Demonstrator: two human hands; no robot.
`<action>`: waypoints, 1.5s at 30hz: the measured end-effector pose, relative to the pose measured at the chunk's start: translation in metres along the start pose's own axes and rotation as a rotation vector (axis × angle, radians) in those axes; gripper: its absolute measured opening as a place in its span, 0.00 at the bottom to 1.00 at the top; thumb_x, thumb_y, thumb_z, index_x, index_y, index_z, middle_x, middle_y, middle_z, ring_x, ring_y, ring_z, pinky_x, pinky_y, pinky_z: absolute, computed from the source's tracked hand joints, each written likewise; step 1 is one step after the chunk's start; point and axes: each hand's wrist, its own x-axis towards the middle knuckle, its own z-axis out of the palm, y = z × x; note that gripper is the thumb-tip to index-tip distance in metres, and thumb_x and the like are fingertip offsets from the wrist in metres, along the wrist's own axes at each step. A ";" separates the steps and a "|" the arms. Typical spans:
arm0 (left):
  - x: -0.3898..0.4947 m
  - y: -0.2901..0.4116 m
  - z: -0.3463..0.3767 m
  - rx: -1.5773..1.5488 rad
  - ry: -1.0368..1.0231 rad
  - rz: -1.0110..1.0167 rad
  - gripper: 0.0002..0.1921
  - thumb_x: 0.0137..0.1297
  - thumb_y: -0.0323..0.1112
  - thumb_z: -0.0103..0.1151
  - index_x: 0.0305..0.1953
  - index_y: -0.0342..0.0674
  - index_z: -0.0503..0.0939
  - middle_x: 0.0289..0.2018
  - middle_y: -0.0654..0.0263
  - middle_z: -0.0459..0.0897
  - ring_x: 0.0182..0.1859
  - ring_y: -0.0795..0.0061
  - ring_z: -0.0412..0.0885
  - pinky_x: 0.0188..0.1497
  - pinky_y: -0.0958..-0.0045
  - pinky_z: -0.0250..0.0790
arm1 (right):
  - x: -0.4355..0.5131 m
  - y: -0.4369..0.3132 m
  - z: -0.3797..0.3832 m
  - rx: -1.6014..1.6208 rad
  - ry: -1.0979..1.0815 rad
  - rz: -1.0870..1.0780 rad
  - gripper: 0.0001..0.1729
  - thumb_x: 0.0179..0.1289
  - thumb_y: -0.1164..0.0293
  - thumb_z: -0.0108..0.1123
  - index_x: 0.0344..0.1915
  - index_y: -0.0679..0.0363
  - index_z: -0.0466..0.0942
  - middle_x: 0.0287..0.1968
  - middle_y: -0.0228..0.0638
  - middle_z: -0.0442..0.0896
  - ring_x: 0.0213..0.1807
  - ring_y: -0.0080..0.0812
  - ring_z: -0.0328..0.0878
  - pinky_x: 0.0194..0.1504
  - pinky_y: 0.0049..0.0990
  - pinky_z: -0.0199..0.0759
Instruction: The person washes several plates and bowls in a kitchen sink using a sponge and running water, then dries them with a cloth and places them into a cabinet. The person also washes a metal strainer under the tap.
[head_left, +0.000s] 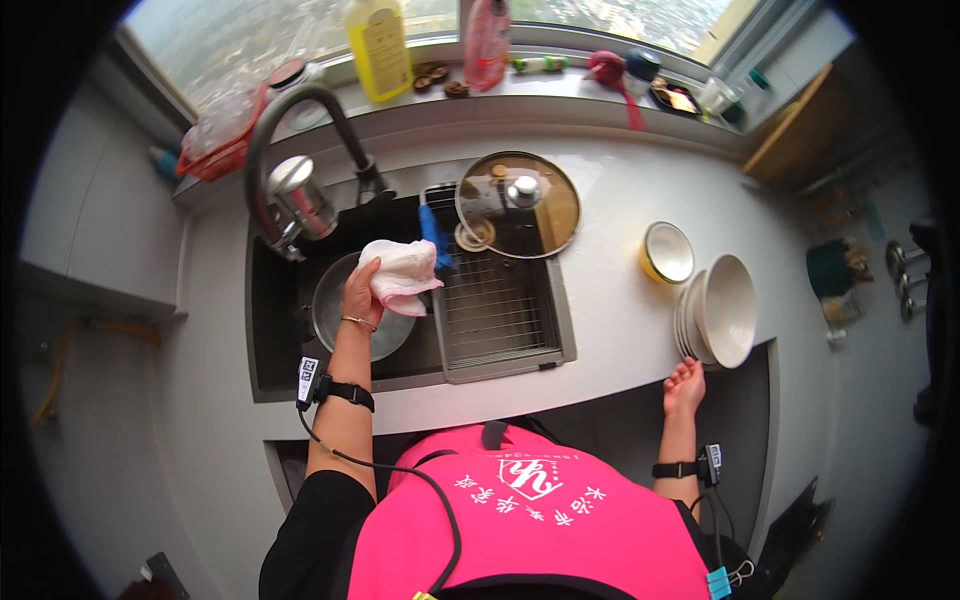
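Observation:
My left hand (363, 294) grips a white cloth with pink edging (401, 276) above the sink (259, 330). Beneath it, partly hidden by the hand and cloth, a round pan or lid (390, 337) lies in the basin. At the counter's front edge my right hand (684, 384) has its fingers curled, close under a stack of white bowls (727, 311); whether it touches them I cannot tell. A yellow and white bowl (667, 253) stands behind the stack. The glass lid (555, 214) with a metal knob rests over the back of the wire drying rack (499, 315).
The dark curved faucet (259, 165) arches over the sink's left side, near a metal cylinder (304, 196). A blue cloth (435, 236) hangs at the rack. On the windowsill are a yellow bottle (380, 52), a pink bottle (487, 45) and a red basket (221, 161).

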 end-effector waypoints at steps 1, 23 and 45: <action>-0.008 0.007 -0.010 -0.104 0.007 -0.040 0.23 0.58 0.41 0.58 0.51 0.34 0.70 0.46 0.56 0.77 0.48 0.61 0.75 0.53 0.62 0.67 | -0.021 0.013 0.021 -0.114 -0.049 -0.002 0.14 0.65 0.60 0.47 0.40 0.59 0.68 0.23 0.26 0.69 0.18 0.19 0.65 0.14 0.18 0.57; 0.028 -0.068 -0.185 1.657 0.029 -0.450 0.42 0.53 0.58 0.52 0.68 0.57 0.47 0.69 0.54 0.31 0.69 0.42 0.35 0.67 0.51 0.37 | -0.157 0.387 0.379 -1.819 -1.165 -0.639 0.30 0.52 0.68 0.52 0.58 0.56 0.65 0.60 0.53 0.61 0.59 0.56 0.62 0.52 0.51 0.63; 0.038 -0.035 -0.167 -0.574 -0.228 -0.481 0.17 0.65 0.52 0.46 0.30 0.45 0.72 0.28 0.67 0.78 0.28 0.74 0.76 0.31 0.74 0.69 | -0.269 0.313 0.404 -0.951 -1.252 -1.232 0.10 0.50 0.62 0.55 0.23 0.56 0.74 0.22 0.39 0.78 0.25 0.43 0.77 0.24 0.40 0.71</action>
